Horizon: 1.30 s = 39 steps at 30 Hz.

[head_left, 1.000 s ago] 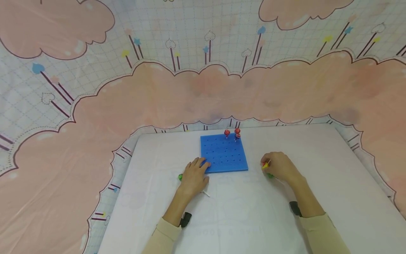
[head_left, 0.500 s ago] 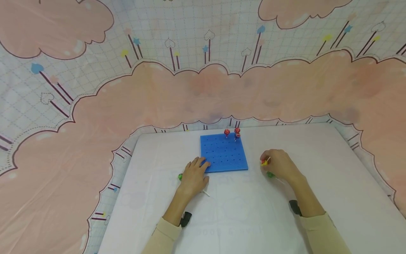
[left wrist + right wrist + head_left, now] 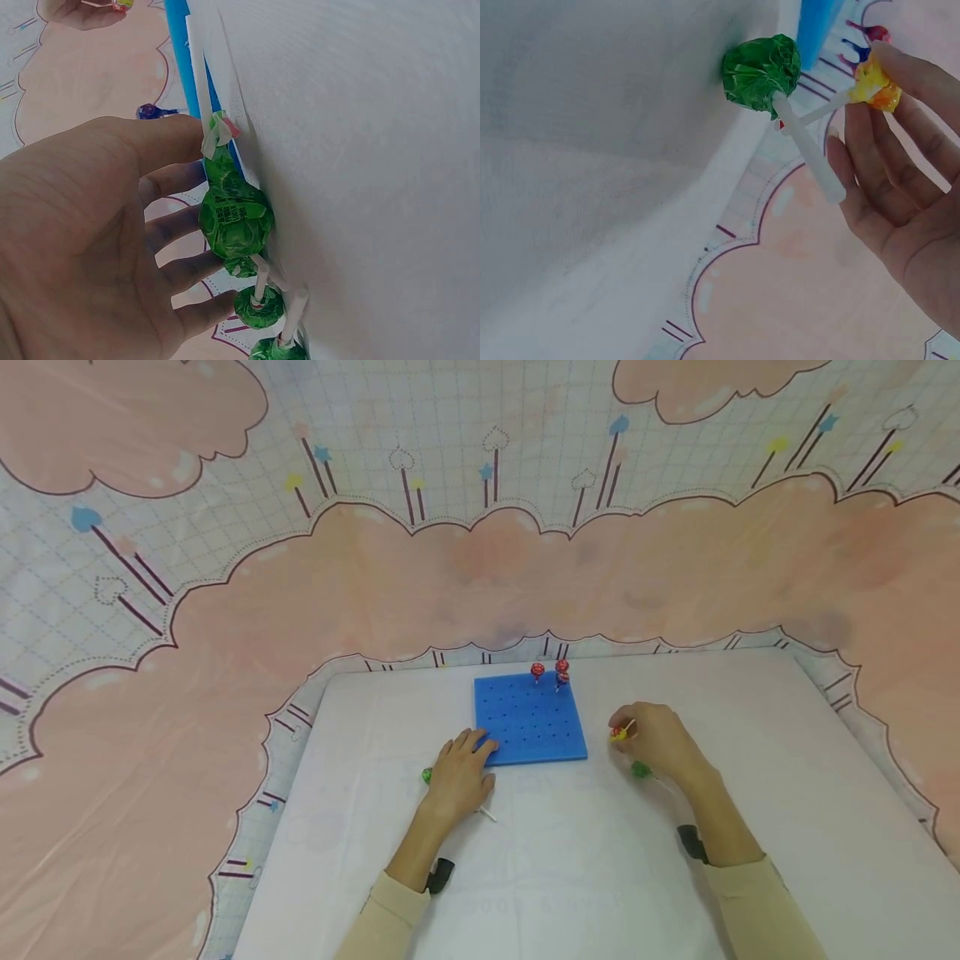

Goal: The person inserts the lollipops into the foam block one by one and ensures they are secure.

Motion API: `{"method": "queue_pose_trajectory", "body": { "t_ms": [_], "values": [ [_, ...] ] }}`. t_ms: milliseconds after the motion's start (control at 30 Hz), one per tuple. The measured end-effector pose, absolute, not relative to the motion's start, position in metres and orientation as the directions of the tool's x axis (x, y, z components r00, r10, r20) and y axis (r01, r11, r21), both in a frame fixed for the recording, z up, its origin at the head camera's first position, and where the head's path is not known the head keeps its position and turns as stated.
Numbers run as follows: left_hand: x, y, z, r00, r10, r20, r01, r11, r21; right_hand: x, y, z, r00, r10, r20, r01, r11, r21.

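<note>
“Lollipop [image 3: 618,734], ball-headed, yellow-and-red-wrapped, was where?”
“Right of the blue square board [image 3: 532,727]; the right hand's [image 3: 654,742] grip pinched it, white stick [image 3: 829,109] slanting away rightward.”
“Left hand [image 3: 459,777]?”
“Spread wide, touching the board.”

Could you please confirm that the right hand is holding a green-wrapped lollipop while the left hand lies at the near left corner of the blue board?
Not quite: the lollipop in the right hand is a yellow-wrapped lollipop, not a green-wrapped one, as the right wrist view shows. The left hand does lie at the near left corner of the blue board.
</note>
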<state>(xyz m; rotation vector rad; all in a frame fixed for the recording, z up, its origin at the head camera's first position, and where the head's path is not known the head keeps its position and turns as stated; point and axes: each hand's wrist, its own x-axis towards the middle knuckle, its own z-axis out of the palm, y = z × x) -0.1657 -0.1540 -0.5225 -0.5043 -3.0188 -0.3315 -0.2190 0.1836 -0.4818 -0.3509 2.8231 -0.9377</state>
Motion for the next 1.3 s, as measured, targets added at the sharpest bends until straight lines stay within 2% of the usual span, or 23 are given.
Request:
{"method": "queue_pose_trajectory", "body": {
  "t_ms": [900, 1300],
  "values": [
    [-0.164, -0.152, -0.519, -0.947, 0.31, 0.086, 0.322, 0.925, 0.204, -0.218, 0.172, -0.472, -0.977, -0.212, -0.006, -0.158, 0.746, -0.647],
    [-0.165, -0.153, -0.522, -0.945, 0.312, 0.095, 0.325, 0.922, 0.208, -0.22, 0.167, -0.476, -0.982, -0.179, 0.059, -0.173, 0.736, -0.655]
  ]
}}
